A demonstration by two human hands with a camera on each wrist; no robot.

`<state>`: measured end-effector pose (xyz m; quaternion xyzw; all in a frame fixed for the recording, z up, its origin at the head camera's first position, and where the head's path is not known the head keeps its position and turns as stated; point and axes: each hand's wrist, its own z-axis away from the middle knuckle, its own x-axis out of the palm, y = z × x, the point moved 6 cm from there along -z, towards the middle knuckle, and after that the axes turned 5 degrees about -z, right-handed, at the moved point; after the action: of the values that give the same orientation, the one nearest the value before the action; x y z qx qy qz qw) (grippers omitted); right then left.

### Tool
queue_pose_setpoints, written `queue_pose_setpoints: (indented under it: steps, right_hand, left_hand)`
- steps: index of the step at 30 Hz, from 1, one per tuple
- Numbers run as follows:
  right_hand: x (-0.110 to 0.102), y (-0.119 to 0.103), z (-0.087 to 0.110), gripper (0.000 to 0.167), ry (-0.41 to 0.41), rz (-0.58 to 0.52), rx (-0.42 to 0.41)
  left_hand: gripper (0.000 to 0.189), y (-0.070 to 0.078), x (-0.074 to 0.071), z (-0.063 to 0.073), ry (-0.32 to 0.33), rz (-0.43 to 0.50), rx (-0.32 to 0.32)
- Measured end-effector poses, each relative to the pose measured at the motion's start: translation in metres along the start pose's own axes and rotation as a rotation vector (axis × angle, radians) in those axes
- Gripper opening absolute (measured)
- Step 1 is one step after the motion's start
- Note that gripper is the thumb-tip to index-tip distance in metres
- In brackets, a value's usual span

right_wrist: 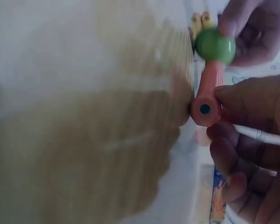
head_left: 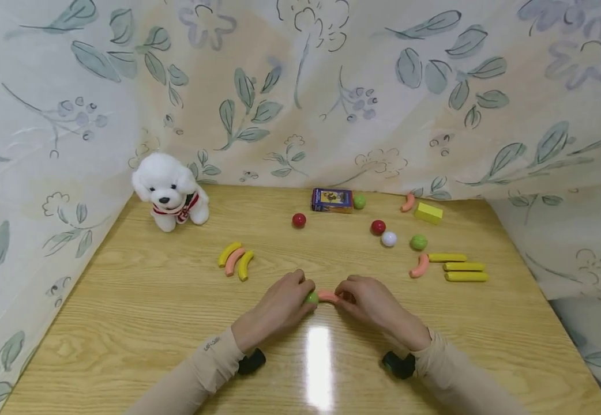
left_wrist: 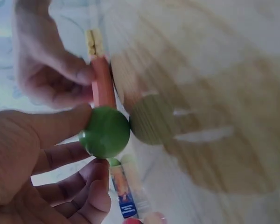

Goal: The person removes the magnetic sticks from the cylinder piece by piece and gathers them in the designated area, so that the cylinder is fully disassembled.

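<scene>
My left hand (head_left: 284, 298) pinches a green ball (left_wrist: 105, 132) between thumb and fingers, just above or on the wooden table (head_left: 176, 340). My right hand (head_left: 378, 302) pinches a curved pink stick (right_wrist: 209, 88) near one end. That end faces the right wrist view and shows a dark round spot in its middle. The stick's other end touches the ball, so the two lie in line between my hands. In the head view, fingers cover part of the ball and of the stick.
Left of my hands lie two yellow curved sticks (head_left: 245, 265) and a pink one (head_left: 234, 261). Straight yellow sticks (head_left: 465, 276) and another pink curve (head_left: 420, 266) lie right. Behind are several balls (head_left: 299, 220), a small box (head_left: 333, 200), a yellow block (head_left: 428, 213) and a plush dog (head_left: 168, 190).
</scene>
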<state>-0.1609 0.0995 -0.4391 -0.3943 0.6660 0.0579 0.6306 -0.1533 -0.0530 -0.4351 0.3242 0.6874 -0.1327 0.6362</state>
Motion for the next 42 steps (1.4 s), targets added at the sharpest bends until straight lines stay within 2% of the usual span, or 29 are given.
queue_pose_setpoints:
  steps: [6,13,23,27,29,36,42]
  right_hand:
    - [0.007,-0.003,0.018,0.025,-0.040,-0.109,0.231]
    - [0.008,0.002,0.025,0.034,0.004,-0.047,0.378]
    - [0.016,0.004,0.022,0.038,-0.032,-0.051,0.383]
    - [0.015,0.003,0.022,0.041,-0.026,-0.055,0.379]
    - [0.013,0.003,0.023,0.043,-0.025,-0.053,0.378]
    - [0.011,0.005,0.028,0.043,-0.026,-0.049,0.390]
    - [0.010,0.004,0.029,0.042,-0.008,-0.039,0.369]
  left_hand:
    - [0.017,0.003,0.000,-0.013,0.034,0.004,0.080]
    - [0.024,0.007,0.002,-0.018,-0.003,0.040,0.104]
    - [0.019,0.010,0.004,-0.022,0.004,-0.007,0.127]
    - [0.021,0.004,0.002,-0.030,0.002,-0.022,0.098]
    - [0.023,-0.004,0.000,-0.039,0.008,-0.014,0.065]
    - [0.021,-0.041,0.000,-0.084,0.097,0.031,-0.043]
    - [0.015,-0.060,0.002,-0.111,0.129,0.027,-0.103]
